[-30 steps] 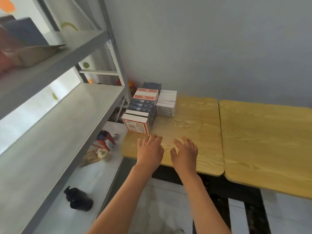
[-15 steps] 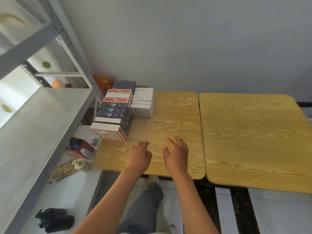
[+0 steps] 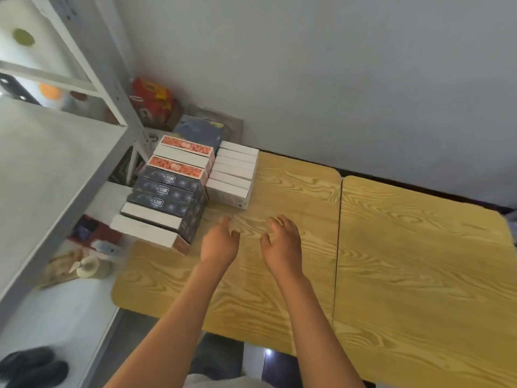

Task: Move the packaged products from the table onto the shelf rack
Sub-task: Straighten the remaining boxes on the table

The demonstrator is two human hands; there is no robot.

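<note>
A row of packaged boxes stands at the table's left edge: orange-topped boxes (image 3: pixel 184 156) at the far end, dark blue boxes (image 3: pixel 165 190) in the middle, white-sided ones (image 3: pixel 145 229) nearest me. A second stack of white boxes (image 3: pixel 233 175) lies right beside them. My left hand (image 3: pixel 219 242) hovers over the wooden table (image 3: pixel 279 191), just right of the nearest boxes, fingers loosely bent and empty. My right hand (image 3: pixel 281 242) hovers beside it, also empty. The grey shelf rack (image 3: pixel 47 163) stands on the left.
A second wooden table (image 3: pixel 419 261) abuts on the right. The rack's lower shelf (image 3: pixel 56 309) holds a cream-coloured jar (image 3: pixel 91 268), a red-and-blue package (image 3: pixel 89 232) and a black object (image 3: pixel 30 366). A red bag (image 3: pixel 151 102) and a dark blue package (image 3: pixel 200 130) sit by the wall.
Both hands have moved forward over the table toward the boxes. The view has swung right and down, so the upper shelves have left the picture.
</note>
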